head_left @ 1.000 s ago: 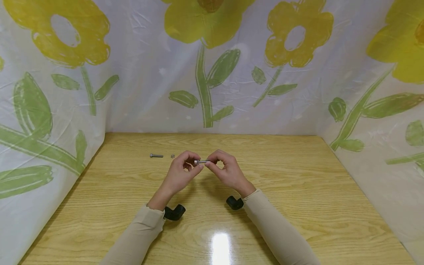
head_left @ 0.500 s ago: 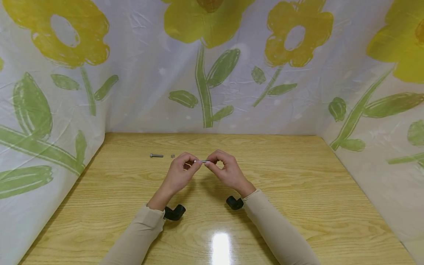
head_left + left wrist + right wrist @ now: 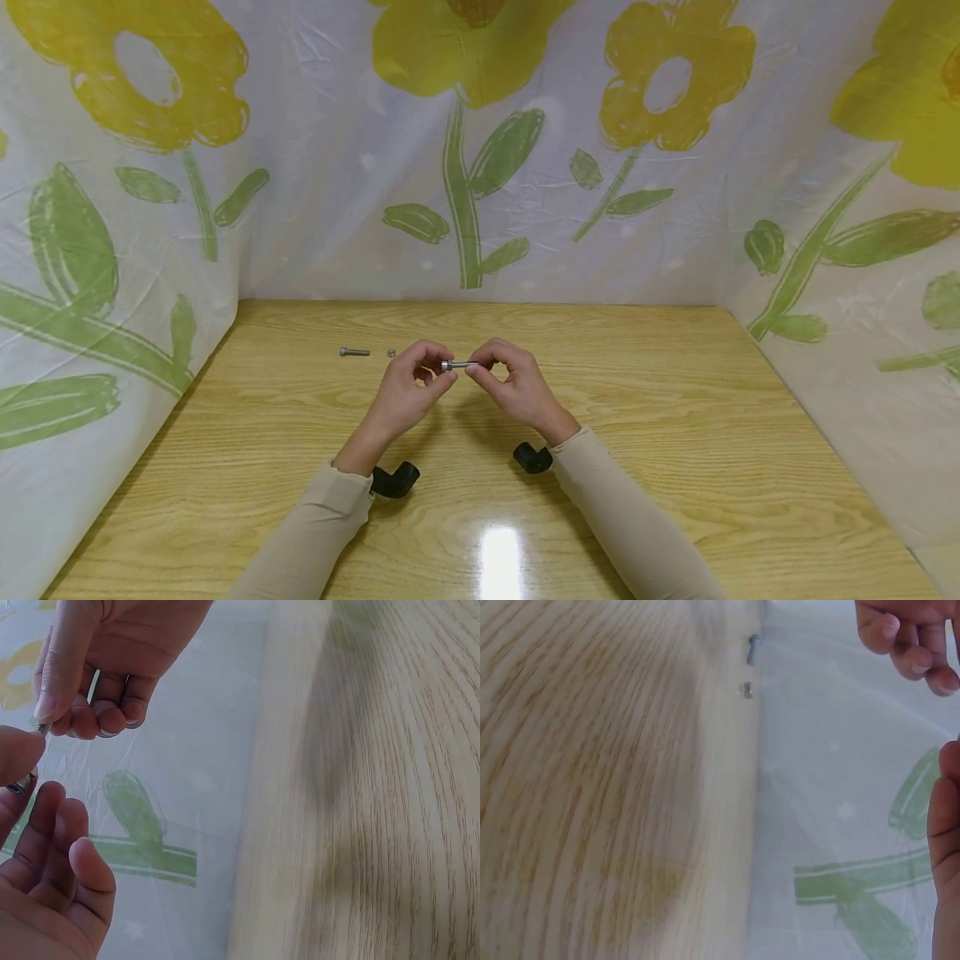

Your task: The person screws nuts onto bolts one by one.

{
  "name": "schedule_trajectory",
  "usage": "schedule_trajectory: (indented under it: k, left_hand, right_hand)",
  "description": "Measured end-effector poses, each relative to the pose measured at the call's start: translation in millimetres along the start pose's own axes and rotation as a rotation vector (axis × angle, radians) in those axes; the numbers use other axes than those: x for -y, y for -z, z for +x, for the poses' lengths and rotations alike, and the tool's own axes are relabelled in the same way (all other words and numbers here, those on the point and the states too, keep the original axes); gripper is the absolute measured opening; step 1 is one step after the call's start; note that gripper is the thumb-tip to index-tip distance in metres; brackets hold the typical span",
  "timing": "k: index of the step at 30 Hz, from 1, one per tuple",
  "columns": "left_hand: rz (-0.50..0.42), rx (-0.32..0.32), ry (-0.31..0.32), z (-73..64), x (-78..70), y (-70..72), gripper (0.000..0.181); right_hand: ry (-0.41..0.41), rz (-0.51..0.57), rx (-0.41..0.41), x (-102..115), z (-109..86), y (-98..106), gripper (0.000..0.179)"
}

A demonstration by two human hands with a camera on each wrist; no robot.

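Between both hands, above the table, a silver bolt (image 3: 463,364) lies level in the head view, its head to the left. A wider ring beside the head looks like a nut, though it is too small to be sure. My left hand (image 3: 405,392) holds the head end between thumb and forefinger. Thumb and forefinger of my right hand (image 3: 517,387) pinch the threaded end, hiding its tip. In the left wrist view, the left thumb (image 3: 16,754) covers the middle of the bolt. A second bolt (image 3: 355,352) and a loose nut (image 3: 391,353) lie beyond the left hand.
The wooden table (image 3: 675,433) ends at a white cloth (image 3: 315,208) with printed flowers, which hangs at the back and both sides. Black elbow-shaped pieces (image 3: 396,481) sit by both sleeve cuffs. In the right wrist view, the loose nut (image 3: 748,690) lies near the table's edge.
The left thumb moved up over the bolt's head half a second ago and is now drawn back, baring the head again. My right hand keeps its pinch almost unmoved.
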State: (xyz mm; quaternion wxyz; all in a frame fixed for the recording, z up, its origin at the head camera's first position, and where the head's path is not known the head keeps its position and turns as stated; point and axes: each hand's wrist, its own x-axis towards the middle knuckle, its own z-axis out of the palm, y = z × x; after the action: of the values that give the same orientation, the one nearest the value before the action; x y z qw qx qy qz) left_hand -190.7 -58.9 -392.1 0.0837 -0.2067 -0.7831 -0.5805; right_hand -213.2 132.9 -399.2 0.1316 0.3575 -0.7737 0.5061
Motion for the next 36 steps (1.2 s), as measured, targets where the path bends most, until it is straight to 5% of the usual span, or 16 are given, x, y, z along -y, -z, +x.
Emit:
schedule_trajectory:
  k: [15,23,36]
  left_hand:
    - [0.046,0.000,0.032,0.3,3.3,0.2,0.016]
    - [0.059,-0.011,0.044,4.5,34.5,-3.0,0.016]
    - [0.110,-0.003,0.013,4.3,37.1,-1.4,0.011]
  right_hand:
    - [-0.034,-0.011,0.040,-8.9,-0.5,0.8,0.004]
    - [-0.104,-0.014,0.077,-34.9,-3.2,-1.6,0.006]
    - [-0.082,-0.028,0.107,-37.9,-2.3,1.9,0.003]
